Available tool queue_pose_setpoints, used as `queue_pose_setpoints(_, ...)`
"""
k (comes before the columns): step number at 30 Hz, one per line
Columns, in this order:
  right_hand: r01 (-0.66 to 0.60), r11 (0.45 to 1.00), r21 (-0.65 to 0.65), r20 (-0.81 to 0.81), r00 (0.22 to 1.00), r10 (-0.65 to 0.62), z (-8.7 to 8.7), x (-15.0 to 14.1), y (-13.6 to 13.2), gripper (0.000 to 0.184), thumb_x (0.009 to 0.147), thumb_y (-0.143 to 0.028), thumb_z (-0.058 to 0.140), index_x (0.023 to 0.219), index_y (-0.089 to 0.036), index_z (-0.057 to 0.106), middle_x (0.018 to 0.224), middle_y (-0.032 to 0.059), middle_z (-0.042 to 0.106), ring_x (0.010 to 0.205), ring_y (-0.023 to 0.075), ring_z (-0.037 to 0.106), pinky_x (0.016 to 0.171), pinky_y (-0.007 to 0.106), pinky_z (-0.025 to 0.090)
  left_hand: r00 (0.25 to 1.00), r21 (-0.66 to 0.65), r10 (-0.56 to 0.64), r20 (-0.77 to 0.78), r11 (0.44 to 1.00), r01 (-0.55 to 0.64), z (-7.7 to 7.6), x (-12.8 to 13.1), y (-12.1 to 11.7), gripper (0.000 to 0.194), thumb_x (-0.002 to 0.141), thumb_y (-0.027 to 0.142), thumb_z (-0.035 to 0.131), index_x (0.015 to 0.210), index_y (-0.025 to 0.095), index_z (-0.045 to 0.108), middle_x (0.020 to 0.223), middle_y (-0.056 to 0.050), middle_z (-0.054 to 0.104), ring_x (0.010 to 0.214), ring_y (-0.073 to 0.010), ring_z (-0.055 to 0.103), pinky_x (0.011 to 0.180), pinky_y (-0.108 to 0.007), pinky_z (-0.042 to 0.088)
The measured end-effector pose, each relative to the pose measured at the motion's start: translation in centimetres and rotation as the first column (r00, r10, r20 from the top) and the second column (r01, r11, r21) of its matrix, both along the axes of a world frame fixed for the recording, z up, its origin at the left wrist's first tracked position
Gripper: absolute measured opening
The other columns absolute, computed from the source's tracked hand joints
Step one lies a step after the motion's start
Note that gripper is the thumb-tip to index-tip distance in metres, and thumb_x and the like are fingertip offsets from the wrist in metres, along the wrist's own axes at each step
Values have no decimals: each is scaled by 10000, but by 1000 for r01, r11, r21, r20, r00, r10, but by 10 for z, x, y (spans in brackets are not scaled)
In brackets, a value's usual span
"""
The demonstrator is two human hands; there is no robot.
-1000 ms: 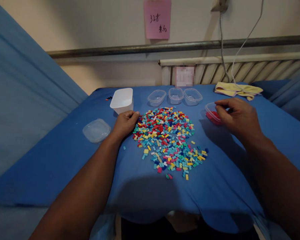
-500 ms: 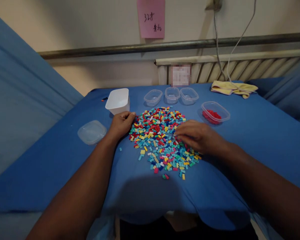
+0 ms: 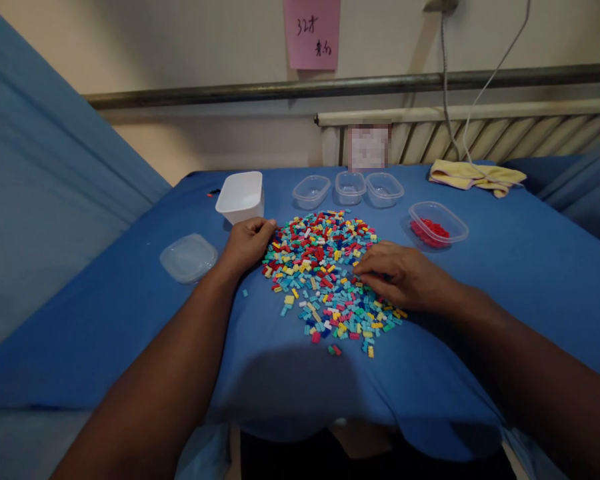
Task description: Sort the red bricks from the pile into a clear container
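A pile of small coloured bricks (image 3: 325, 273) in red, yellow, teal and blue lies on the blue cloth of the table (image 3: 505, 287). My left hand (image 3: 247, 243) rests curled at the pile's left edge, fingers closed. My right hand (image 3: 405, 275) lies over the right part of the pile, fingertips pinched together among the bricks; what they hold is hidden. A clear tub (image 3: 439, 223) with red bricks in it stands to the right of the pile.
A white tub (image 3: 241, 195) stands behind my left hand. Three clear tubs (image 3: 349, 187) line the far edge. A clear lid (image 3: 189, 257) lies at the left. A yellow cloth (image 3: 475, 176) and a radiator (image 3: 480, 137) are at the back right.
My right hand left the tub of red bricks and came down onto the right side of the pile. The left hand stayed at the pile's left edge.
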State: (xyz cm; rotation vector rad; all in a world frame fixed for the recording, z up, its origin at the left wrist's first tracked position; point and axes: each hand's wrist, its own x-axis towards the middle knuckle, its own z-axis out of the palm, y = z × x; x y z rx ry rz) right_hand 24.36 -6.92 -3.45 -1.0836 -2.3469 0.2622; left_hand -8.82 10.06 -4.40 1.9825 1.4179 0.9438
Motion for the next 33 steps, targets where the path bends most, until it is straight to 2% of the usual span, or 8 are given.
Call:
queue_pose_setpoints(10, -36, 999, -29, 87, 995, 38, -2, -14, 9, 208, 1077, -216, 600, 997, -210, 792, 958, 91, 771, 940, 249, 694, 900, 399, 548, 1000, 4, 1, 5, 1000, -1, -2, 0, 2, 476, 937, 610, 624, 756, 173, 673, 656, 8, 517, 638, -142, 420, 586, -284, 301)
queue_pose_setpoints(14, 153, 987, 58, -32, 988, -151, 5, 3, 7, 201, 1091, -265, 577, 1095, -218, 773, 1038, 106, 809, 975, 274, 727, 902, 426, 558, 1000, 13, -2, -8, 1000, 2, -1, 0, 2, 479, 937, 606, 616, 728, 175, 647, 643, 15, 482, 630, -136, 400, 583, -280, 294)
queue_pose_setpoints(16, 358, 924, 135, -122, 931, -343, 12, 23, 6, 222, 1096, -308, 566, 1117, -232, 774, 1076, 112, 820, 992, 289, 743, 912, 442, 561, 1000, 15, -3, -5, 1000, 3, -1, -1, 2, 477, 938, 600, 615, 718, 177, 637, 635, 17, 462, 620, -133, 388, 574, -282, 277)
queue_pose_setpoints(19, 651, 721, 236, -194, 759, -622, 19, 62, 6, 266, 1083, -338, 559, 1105, -209, 791, 1071, 146, 821, 1002, 323, 745, 887, 456, 554, 1000, 12, -7, -1, 1000, 7, -2, -1, 2, 483, 939, 610, 612, 726, 178, 646, 632, 15, 466, 614, -134, 386, 567, -288, 267)
queue_pose_setpoints(22, 805, 552, 218, -126, 584, -802, 15, 97, 7, 264, 1049, -295, 581, 1120, -177, 806, 1105, 191, 825, 1022, 348, 744, 864, 463, 536, 1000, 21, -7, -10, 1000, 7, -2, -1, 3, 490, 939, 616, 615, 721, 179, 651, 627, 9, 484, 613, -139, 400, 565, -291, 274)
queue_pose_setpoints(24, 834, 516, 196, -72, 537, -840, 8, 110, 9, 261, 1031, -282, 601, 1129, -164, 812, 1135, 212, 823, 1045, 365, 742, 879, 481, 538, 1000, 24, -1, -11, 1000, 2, -3, -1, 4, 484, 939, 610, 618, 721, 179, 656, 627, 7, 495, 614, -142, 411, 566, -293, 276)
queue_pose_setpoints(27, 781, 584, 224, -58, 608, -792, -2, 108, 13, 263, 1019, -281, 624, 1163, -163, 810, 1174, 220, 816, 1099, 388, 734, 947, 526, 554, 1000, 11, 0, -6, 1000, 0, -3, 0, 4, 482, 937, 615, 614, 734, 180, 662, 626, 9, 493, 608, -141, 409, 566, -296, 276)
queue_pose_setpoints(33, 319, 918, 234, -136, 946, -294, -5, 25, 12, 187, 1060, -265, 667, 1191, -208, 787, 1114, 121, 841, 1042, 296, 782, 943, 451, 616, 1000, 33, -2, -27, 999, 3, -3, 0, 4, 485, 935, 610, 607, 709, 182, 643, 623, 7, 502, 611, -141, 409, 572, -300, 278)
